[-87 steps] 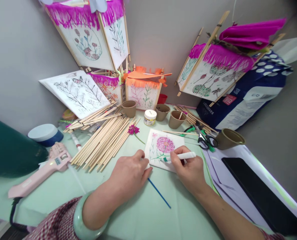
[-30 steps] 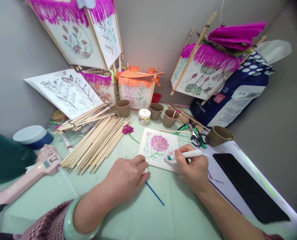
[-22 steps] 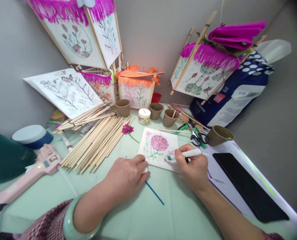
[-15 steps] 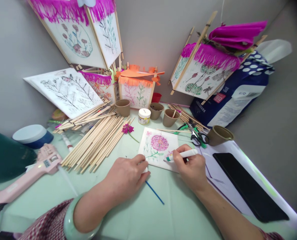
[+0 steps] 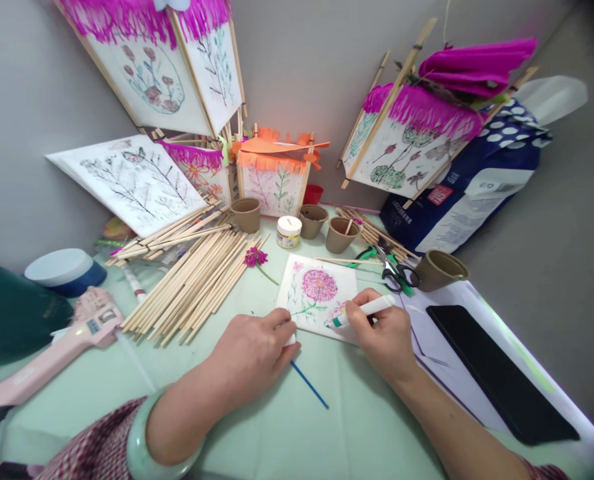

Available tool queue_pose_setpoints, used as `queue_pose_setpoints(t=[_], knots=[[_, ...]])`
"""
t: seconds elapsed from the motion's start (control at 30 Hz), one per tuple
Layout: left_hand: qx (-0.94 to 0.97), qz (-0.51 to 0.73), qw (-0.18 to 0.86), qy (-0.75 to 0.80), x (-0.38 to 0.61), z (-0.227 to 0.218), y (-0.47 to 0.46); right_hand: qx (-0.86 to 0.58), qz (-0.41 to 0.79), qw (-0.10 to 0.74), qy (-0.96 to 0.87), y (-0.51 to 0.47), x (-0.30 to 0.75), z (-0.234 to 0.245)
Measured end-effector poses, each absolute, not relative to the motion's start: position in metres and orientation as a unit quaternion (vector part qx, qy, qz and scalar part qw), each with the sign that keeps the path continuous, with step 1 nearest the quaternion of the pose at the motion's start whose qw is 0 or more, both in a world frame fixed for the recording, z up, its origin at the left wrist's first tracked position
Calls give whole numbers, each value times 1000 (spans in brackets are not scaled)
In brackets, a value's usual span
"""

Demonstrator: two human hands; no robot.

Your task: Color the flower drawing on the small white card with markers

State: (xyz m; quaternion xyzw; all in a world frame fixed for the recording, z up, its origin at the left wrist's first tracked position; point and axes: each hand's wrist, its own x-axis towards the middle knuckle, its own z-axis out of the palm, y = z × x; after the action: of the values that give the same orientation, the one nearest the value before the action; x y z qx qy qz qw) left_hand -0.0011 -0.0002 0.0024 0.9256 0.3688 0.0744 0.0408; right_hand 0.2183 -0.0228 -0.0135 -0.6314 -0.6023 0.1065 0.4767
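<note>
A white paper card point(image 5: 317, 297) lies on the pale green table cover point(image 5: 257, 427), with a large pink flower drawing point(image 5: 319, 285) on it. My right hand point(image 5: 381, 330) grips a white marker with a green band point(image 5: 364, 312), its tip on the card's lower right beside a small pink bloom. My left hand point(image 5: 254, 353) rests curled at the card's lower edge, a small white piece point(image 5: 291, 340) showing under its fingers. A thin blue stick point(image 5: 309, 385) runs out below that hand; whether it is held is hidden.
Bundled wooden sticks point(image 5: 191, 287) and a pink flower point(image 5: 255, 257) lie left of the card. Small fibre pots point(image 5: 340, 235), a white jar point(image 5: 289, 231) and green-handled scissors point(image 5: 394, 272) stand beyond it. Paper lanterns with magenta fringe lean behind. A pink glue gun point(image 5: 61, 353) lies left, a black tablet point(image 5: 497, 370) right.
The view has swung left and settled since the oldest frame. The marker has tilted, its rear end lowering, with its tip now at the small bloom. My left hand has stayed in place.
</note>
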Motion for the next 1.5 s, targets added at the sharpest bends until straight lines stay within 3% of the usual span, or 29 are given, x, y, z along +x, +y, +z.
queue_pose_setpoints(t=[0.67,1.5], knots=[[928,86,36,361,-2,0,0,-639,38,507,-578,-21,222,-10],[932,47,37,358,1,8,-1,-623,99,489,-603,-22,212,-13]])
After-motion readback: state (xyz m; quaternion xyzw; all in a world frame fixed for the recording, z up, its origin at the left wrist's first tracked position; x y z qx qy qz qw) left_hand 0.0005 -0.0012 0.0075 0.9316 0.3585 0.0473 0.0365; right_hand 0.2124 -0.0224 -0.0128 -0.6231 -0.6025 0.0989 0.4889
